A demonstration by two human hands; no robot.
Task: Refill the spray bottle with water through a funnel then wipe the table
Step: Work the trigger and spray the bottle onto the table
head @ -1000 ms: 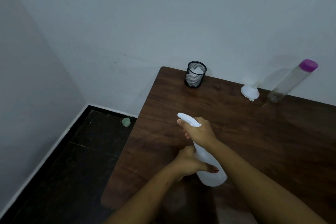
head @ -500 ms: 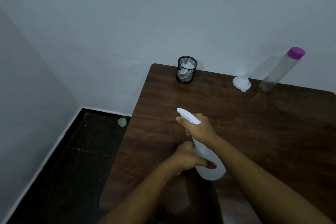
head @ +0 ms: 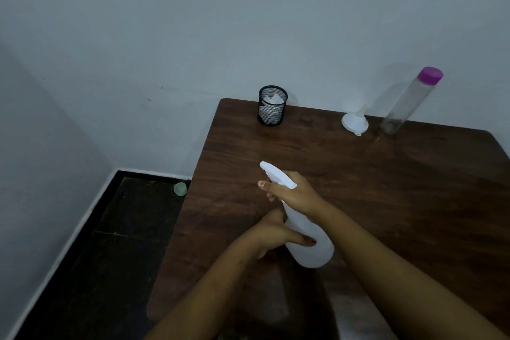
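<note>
A white spray bottle (head: 309, 246) stands tilted on the brown wooden table (head: 386, 188). My right hand (head: 295, 193) grips its white spray head, fingers curled round the neck. My left hand (head: 276, 234) holds the bottle's body from the left, thumb lying across its front. A white funnel (head: 354, 120) lies at the far edge of the table, wide end toward me. Beside it on the right stands a clear bottle (head: 400, 107) with a purple cap, leaning toward the wall.
A black mesh cup (head: 272, 105) with white paper inside stands at the table's far left corner. The table's left edge drops to a dark floor, where a small green cup (head: 180, 188) sits near the white wall.
Both hands keep their hold on the spray bottle in about the same place. The view has shifted slightly, so the far objects sit differently in the frame.
</note>
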